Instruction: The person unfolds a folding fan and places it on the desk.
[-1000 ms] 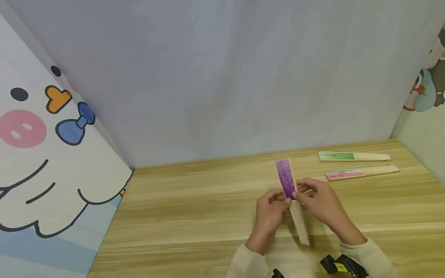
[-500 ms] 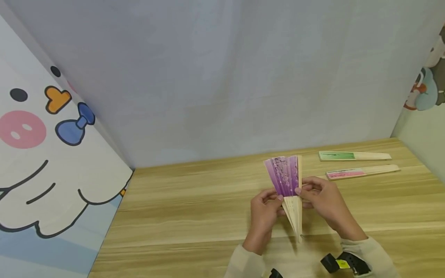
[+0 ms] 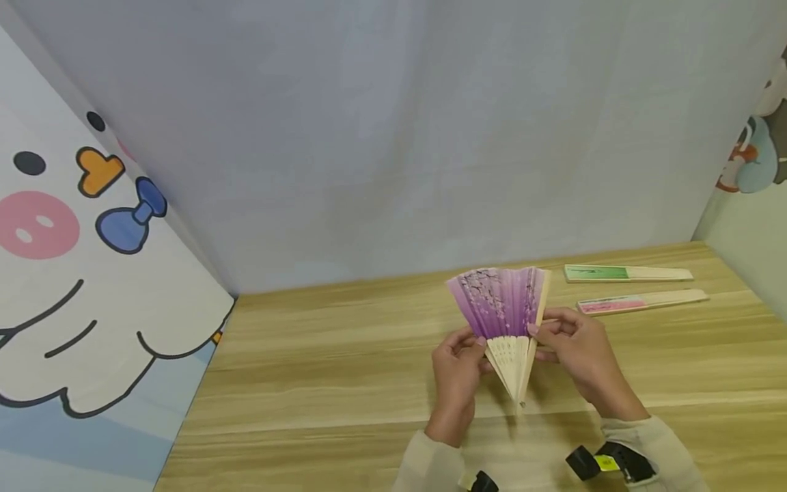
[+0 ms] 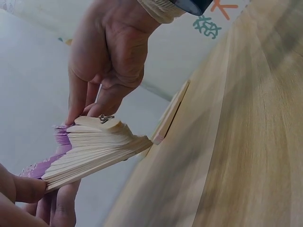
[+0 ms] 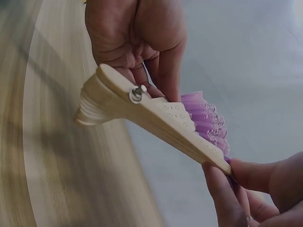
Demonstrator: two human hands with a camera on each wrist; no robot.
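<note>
Purple pleated folding fan w/ pale wooden ribs (image 3: 501, 307), partly spread, is held up over the table just right of centre; wide edge faces far side, pivot end near side. Leaf shows a dark branch & pale blossom print; ribs have small cut-out holes (R wrist view). Silvery metal pivot pin (image 5: 137, 94) goes thru the narrow end.

L hand (image 3: 456, 369) pinches the fan's left outer edge, thumb on top approx. where leaf meets ribs, fingers behind. R hand (image 3: 581, 355) pinches the right edge same way, thumb on top, other fingers curled behind.

Farther off, to the right, 2 folded fans lie flat, apart, roughly side by side: green-and-pale-wood folded fan (image 3: 627, 274) at far edge, pink-and-pale-wood folded fan (image 3: 642, 301) a bit nearer, near R hand.

Under all: light wood-grain table (image 3: 307, 376). Cream sleeves (image 3: 660, 454) on both arms, black strap w/ yellow label (image 3: 630, 463) at R wrist. Behind, plain grey cloth backdrop (image 3: 430, 137); far left, white panel w/ cartoon print (image 3: 184, 294).
</note>
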